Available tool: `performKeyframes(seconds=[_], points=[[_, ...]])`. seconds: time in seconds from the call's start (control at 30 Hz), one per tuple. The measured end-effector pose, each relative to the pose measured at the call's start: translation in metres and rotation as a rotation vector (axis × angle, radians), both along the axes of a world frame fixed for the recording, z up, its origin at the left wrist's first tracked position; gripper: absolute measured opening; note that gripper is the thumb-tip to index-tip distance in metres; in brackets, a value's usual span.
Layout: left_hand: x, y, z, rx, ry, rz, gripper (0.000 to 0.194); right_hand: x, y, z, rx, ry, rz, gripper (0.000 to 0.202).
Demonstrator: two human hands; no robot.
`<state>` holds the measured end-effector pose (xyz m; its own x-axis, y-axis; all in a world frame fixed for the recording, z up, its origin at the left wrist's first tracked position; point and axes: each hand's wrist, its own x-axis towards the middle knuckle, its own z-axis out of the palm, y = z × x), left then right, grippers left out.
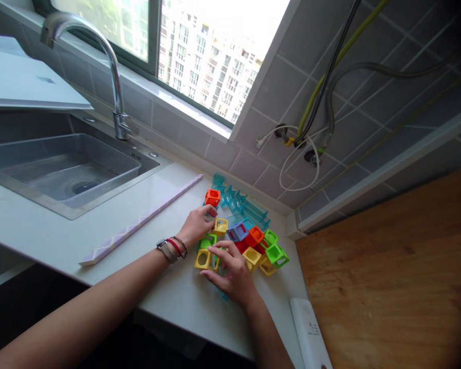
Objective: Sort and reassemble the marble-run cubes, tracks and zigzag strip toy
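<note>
Yellow plastic cube [208, 261] seems to me light and stiff, best held by its frame edges; my right grip [233, 271] is spread beside it, my left grip [195, 225] I cannot tell.

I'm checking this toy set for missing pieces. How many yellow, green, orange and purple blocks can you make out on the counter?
Yellow blocks: at least 4
Green blocks: at least 3
Orange blocks: 2 visible
Purple block: 1 visible
Total: at least 10; overlaps may hide more.
</note>
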<state>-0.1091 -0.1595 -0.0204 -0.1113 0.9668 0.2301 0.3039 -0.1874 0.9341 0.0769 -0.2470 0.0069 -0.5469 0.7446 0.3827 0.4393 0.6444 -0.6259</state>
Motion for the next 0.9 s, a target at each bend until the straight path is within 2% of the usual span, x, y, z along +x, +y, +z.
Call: performKeyframes(seconds=[0.1,0.27,0.37,0.53,0.77,0.9], points=[[0.001,0.001,-0.001,-0.011,-0.05,0.002,0.018,0.0,-0.002,0.005,-0.003,0.066,-0.002,0.045],[-0.001,0.003,0.005,0.003,0.008,0.081,0.018,0.005,-0.005,0.007,0.026,0.288,-0.106,0.013],[-0.001,0.003,0.01,-0.017,-0.066,0.061,0.021,0.009,-0.005,0.005,0.065,0.429,-0.219,0.026],[0.001,-0.001,0.014,0.006,-0.204,-0.015,0.032,0.012,-0.001,0.003,0.047,0.542,-0.408,0.039],[-0.003,-0.003,0.012,0.062,-0.322,0.026,0.052,0.012,0.002,0.003,-0.024,0.532,-0.446,0.041],[-0.005,-0.003,0.008,0.05,-0.387,0.047,0.06,0.013,0.008,0.003,-0.069,0.603,-0.448,0.045]])
